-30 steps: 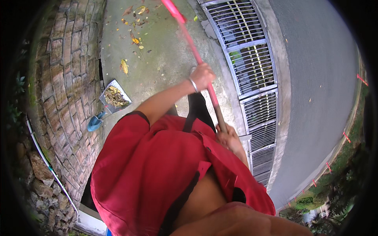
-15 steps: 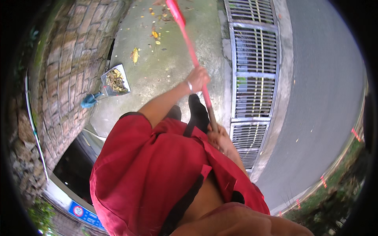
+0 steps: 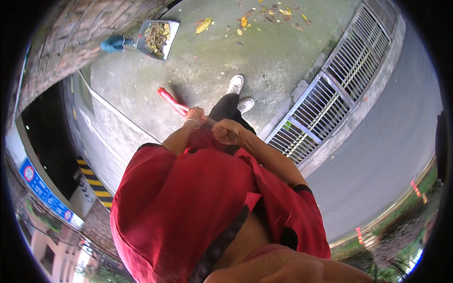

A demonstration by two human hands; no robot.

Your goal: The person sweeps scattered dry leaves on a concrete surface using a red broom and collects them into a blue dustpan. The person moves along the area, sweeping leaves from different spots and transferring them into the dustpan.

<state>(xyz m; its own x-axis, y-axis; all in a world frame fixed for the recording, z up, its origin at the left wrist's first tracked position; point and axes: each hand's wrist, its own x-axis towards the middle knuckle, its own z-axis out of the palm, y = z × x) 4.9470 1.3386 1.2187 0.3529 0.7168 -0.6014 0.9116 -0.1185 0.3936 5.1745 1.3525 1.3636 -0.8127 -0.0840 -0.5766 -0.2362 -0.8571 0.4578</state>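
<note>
Both my hands are on the long shaft of a red broom (image 3: 173, 102), which points away to the left over the concrete; its bristles cannot be made out. My left hand (image 3: 196, 116) is wrapped round the shaft close to the red part. Closer to my body, my right hand (image 3: 227, 131) is closed at the brownish end of the shaft. Farther off at the left lies a dustpan (image 3: 171, 35) filled with dry leaves. Something blue and cloth-like (image 3: 113, 44) is at the dustpan's handle, by the wall.
Loose yellow and brown leaves (image 3: 244, 21) are scattered on the concrete ahead. A metal drain grate (image 3: 325, 101) runs along the right, with a grey road (image 3: 377, 155) beyond it. A stone wall (image 3: 71, 42) stands at the left. My shoes (image 3: 235, 84) are on the concrete.
The broom has swung from pointing far ahead to low on the left, nearer my body. My hands have come closer together. The view has turned, and the dustpan now appears higher up.
</note>
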